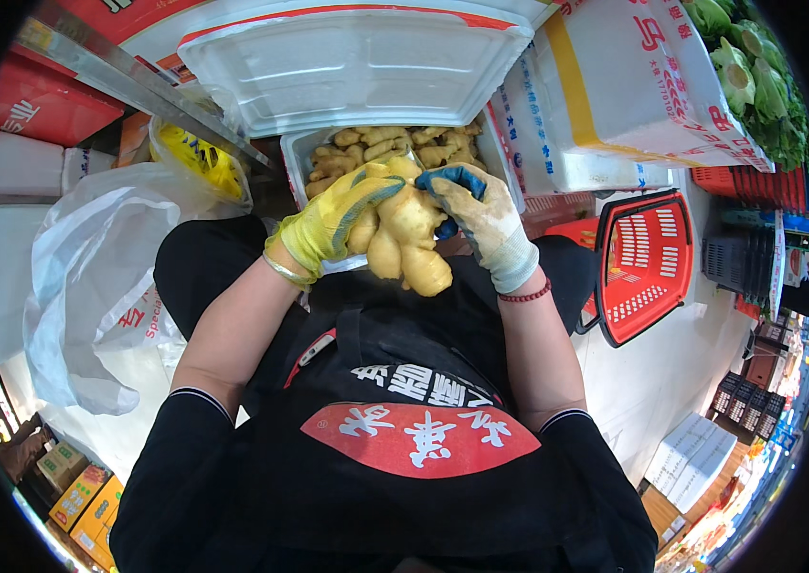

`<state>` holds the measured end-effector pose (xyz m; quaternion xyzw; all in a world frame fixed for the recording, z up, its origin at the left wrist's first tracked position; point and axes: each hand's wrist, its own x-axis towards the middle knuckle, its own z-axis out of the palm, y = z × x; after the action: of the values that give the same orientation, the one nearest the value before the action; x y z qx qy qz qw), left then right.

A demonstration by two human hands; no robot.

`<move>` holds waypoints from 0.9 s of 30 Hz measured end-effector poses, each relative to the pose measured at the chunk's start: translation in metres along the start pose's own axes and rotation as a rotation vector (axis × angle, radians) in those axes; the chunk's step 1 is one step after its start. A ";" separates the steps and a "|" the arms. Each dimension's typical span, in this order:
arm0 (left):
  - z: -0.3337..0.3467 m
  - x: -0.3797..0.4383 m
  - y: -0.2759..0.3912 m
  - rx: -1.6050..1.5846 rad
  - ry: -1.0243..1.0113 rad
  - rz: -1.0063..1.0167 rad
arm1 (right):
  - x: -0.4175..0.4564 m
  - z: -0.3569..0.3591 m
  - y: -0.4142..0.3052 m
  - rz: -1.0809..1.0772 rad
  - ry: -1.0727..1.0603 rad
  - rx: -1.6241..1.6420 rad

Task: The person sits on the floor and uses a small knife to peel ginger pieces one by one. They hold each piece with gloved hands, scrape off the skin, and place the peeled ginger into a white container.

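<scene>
A large knobbly piece of ginger root (pixel 408 222) hangs over the near edge of a white foam box (pixel 295 161). My left hand (pixel 340 218), in a yellow and grey work glove, grips its left side. At its upper right is my right hand (pixel 472 208), in a soiled white and blue glove, with the fingers curled against the root; whether they hold something small is hidden. More ginger roots (pixel 376 143) fill the box behind both hands.
A foam lid (pixel 354 68) leans up behind the box. White foam boxes (pixel 626 93) and a red shopping basket (pixel 648 265) stand at the right, with leafy green vegetables (pixel 763 79) beyond. At the left lie a translucent plastic bag (pixel 103 265) and a metal bar (pixel 154 93).
</scene>
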<state>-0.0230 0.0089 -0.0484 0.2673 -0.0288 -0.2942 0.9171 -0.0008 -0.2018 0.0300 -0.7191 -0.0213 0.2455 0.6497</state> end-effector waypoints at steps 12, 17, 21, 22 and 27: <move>-0.012 -0.001 -0.007 -0.111 -0.101 -0.090 | 0.009 -0.005 0.024 -0.446 -0.132 -0.247; -0.013 -0.001 -0.010 -0.132 0.027 -0.129 | 0.006 0.003 0.031 -0.187 -0.116 0.224; -0.008 0.000 -0.011 0.016 0.189 -0.140 | 0.005 0.003 0.036 0.020 -0.102 0.755; -0.007 0.001 -0.011 0.006 0.217 -0.135 | 0.005 0.007 0.029 0.007 0.000 0.720; 0.002 0.016 0.001 -0.335 -0.010 -0.084 | 0.006 -0.003 0.032 -0.056 0.090 0.691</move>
<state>-0.0098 -0.0002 -0.0476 0.1099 0.0271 -0.3344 0.9356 -0.0034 -0.2076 -0.0018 -0.4659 0.0718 0.1882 0.8616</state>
